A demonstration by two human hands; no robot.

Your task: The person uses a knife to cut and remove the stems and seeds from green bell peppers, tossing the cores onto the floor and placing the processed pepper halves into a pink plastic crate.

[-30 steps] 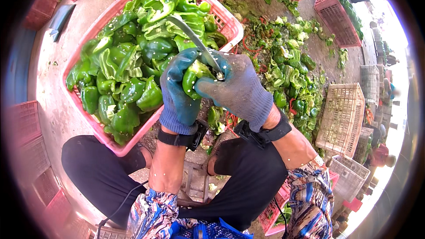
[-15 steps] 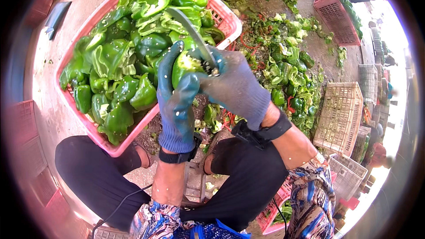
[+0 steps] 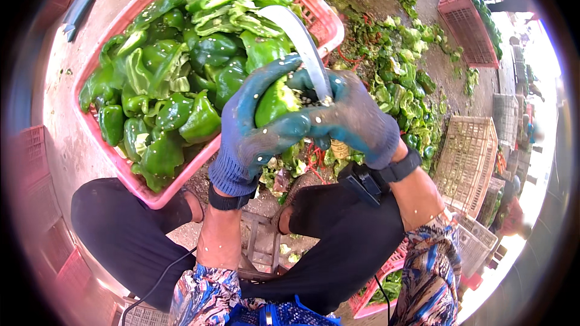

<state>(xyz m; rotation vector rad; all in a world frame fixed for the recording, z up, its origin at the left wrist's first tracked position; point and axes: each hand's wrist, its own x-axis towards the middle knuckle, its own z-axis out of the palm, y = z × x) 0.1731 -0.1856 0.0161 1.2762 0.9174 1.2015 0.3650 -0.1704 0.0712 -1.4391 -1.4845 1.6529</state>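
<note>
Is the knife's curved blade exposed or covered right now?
Exposed: the blade juts bare from the gloved right hand, with no sheath visible over it.

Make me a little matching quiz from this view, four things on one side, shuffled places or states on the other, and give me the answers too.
1. Left hand
2. Right hand
3. Large pink crate
4. Pile of green pieces

A. Gripping the curved knife
B. On the ground, right of the crate
C. Holding one green pepper
D. Heaped with cut peppers

Pairs: 1-C, 2-A, 3-D, 4-B
</note>
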